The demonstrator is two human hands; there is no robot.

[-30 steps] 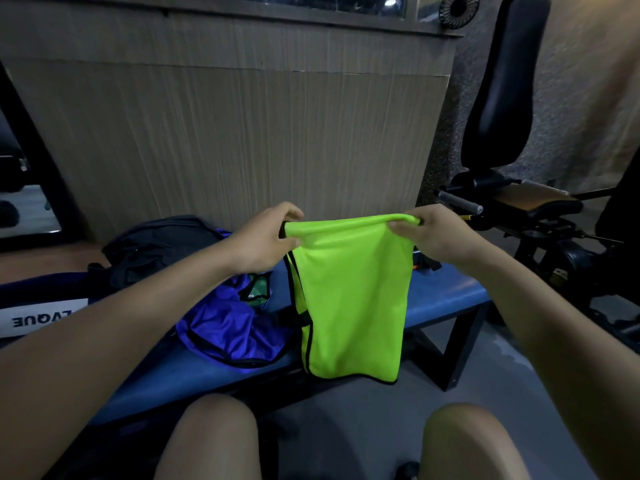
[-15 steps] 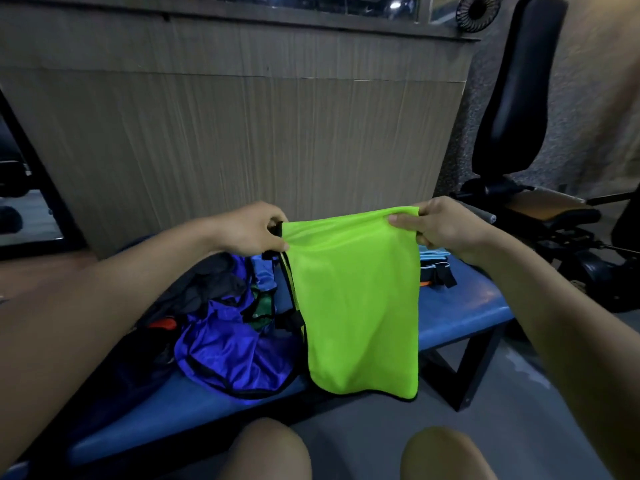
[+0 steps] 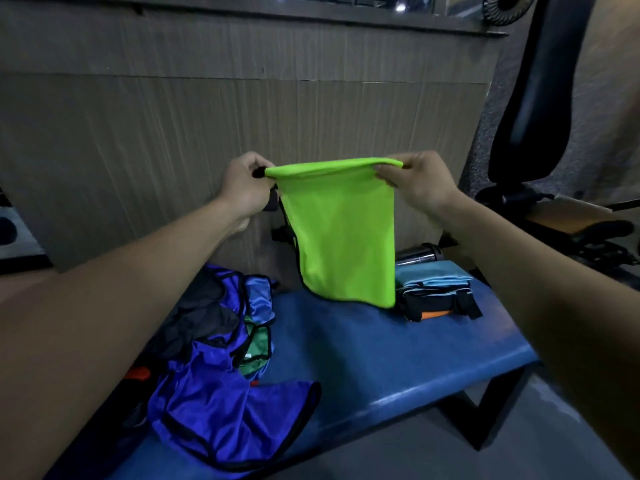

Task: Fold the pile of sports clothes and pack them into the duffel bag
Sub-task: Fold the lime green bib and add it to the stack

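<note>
A neon green sports garment [image 3: 341, 233] with black trim hangs folded in the air above the blue bench [image 3: 374, 358]. My left hand [image 3: 244, 187] pinches its top left corner and my right hand [image 3: 417, 183] pinches its top right corner. The lower edge hangs just above the bench top. A loose pile of clothes [image 3: 221, 362], shiny blue with black and green pieces, lies on the bench at the left under my left forearm. The duffel bag is not in view.
A stack of folded items [image 3: 436, 292], light blue on top of black and orange, sits at the bench's right end with a metal bottle [image 3: 419, 252] behind it. A wood-panelled wall stands close behind. Black gym equipment [image 3: 540, 133] stands to the right.
Both hands have lifted the green garment higher and further out over the bench. The view has shifted, so the duffel bag seen at the left a second ago is out of frame.
</note>
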